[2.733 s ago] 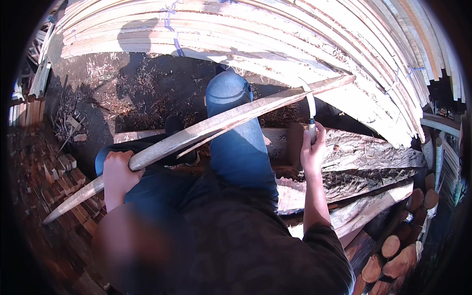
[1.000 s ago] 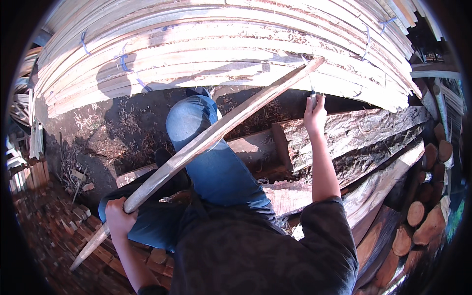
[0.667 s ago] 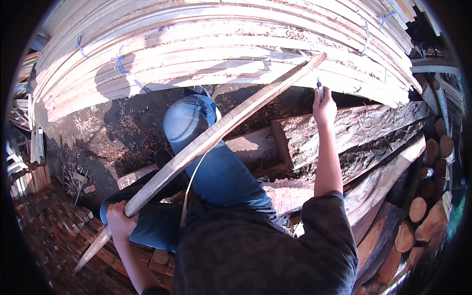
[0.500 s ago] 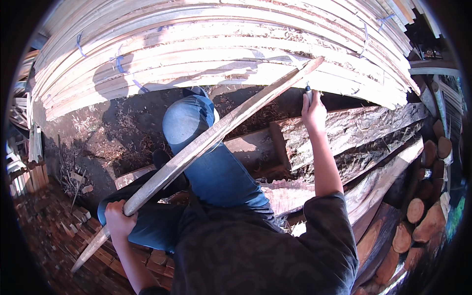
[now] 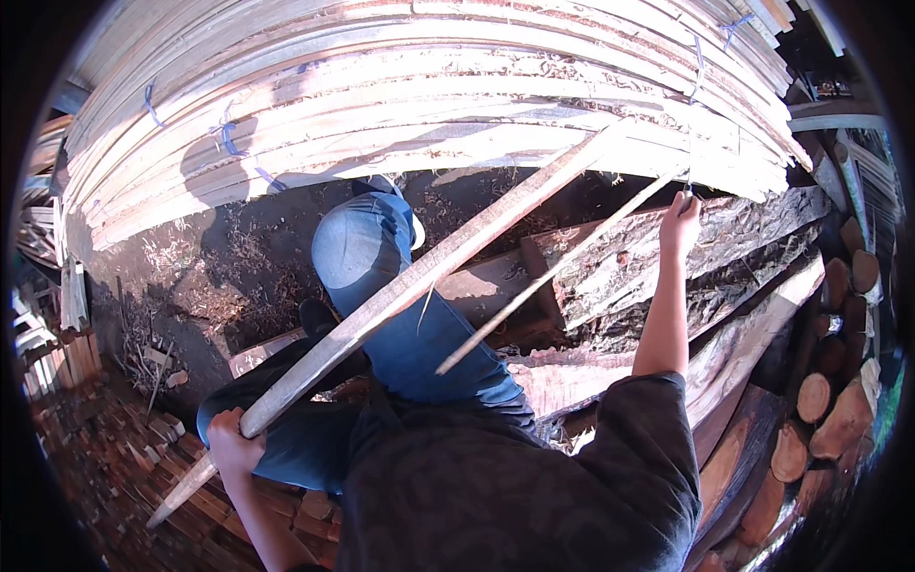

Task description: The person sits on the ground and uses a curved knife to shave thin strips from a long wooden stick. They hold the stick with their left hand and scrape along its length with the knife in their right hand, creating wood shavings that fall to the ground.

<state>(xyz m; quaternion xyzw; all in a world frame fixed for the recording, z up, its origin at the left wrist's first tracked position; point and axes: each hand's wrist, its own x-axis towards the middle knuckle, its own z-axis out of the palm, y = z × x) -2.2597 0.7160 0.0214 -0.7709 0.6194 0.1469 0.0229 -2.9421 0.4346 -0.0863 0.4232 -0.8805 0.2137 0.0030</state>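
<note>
My left hand (image 5: 234, 443) is closed round the lower part of a long wooden pole (image 5: 410, 293). The pole slants over my bent left leg (image 5: 367, 257), its far end toward the bright stacked boards. My right hand (image 5: 680, 229) is shut on the dark handle of a knife (image 5: 687, 191), out to the right of the pole; its thin blade points away from me and is washed out by glare. A long thin wood strip (image 5: 562, 269) runs from near the blade toward my lap, apart from the pole. A small sliver (image 5: 425, 307) hangs at the pole's edge.
Long sawn boards (image 5: 381, 105), bound with blue ties (image 5: 227, 133), are stacked across the far side. Rough timber slabs (image 5: 686, 253) lie to the right, with cut logs (image 5: 813, 398) beyond. Small wood blocks (image 5: 124, 448) pile at lower left. Shavings litter the dirt ground (image 5: 229, 267).
My right hand with the knife has moved right, away from the pole. A long wood strip now shows apart from the pole. My left hand keeps its grip in nearly the same place.
</note>
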